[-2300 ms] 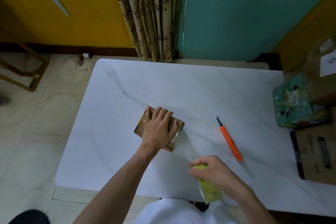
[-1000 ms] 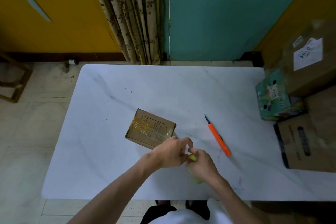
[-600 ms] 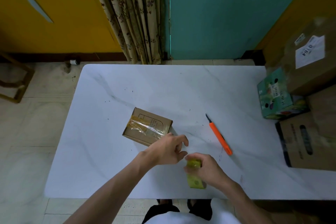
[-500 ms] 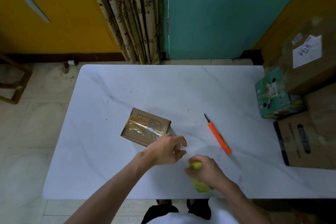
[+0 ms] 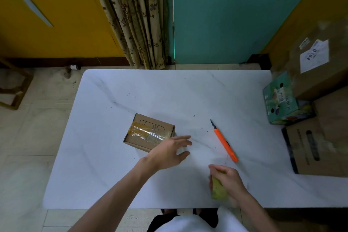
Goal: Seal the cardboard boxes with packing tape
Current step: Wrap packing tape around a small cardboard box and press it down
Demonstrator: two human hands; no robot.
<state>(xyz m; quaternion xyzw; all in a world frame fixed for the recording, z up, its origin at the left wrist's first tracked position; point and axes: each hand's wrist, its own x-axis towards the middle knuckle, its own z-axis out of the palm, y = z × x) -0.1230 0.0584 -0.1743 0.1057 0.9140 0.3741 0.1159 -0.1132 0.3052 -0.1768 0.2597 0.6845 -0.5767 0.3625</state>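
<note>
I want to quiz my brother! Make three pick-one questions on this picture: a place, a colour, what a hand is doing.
1. Where is the orange knife? A) on the table, right of the small box B) on that box C) on the floor
2. The tape roll in the right hand is A) red B) yellow-green C) black
3. The left hand is A) fisted B) gripping the knife C) open
1 A: it lies beside the box. 2 B: yellow-green shows under the fingers. 3 C: fingers straight, holding nothing.
</note>
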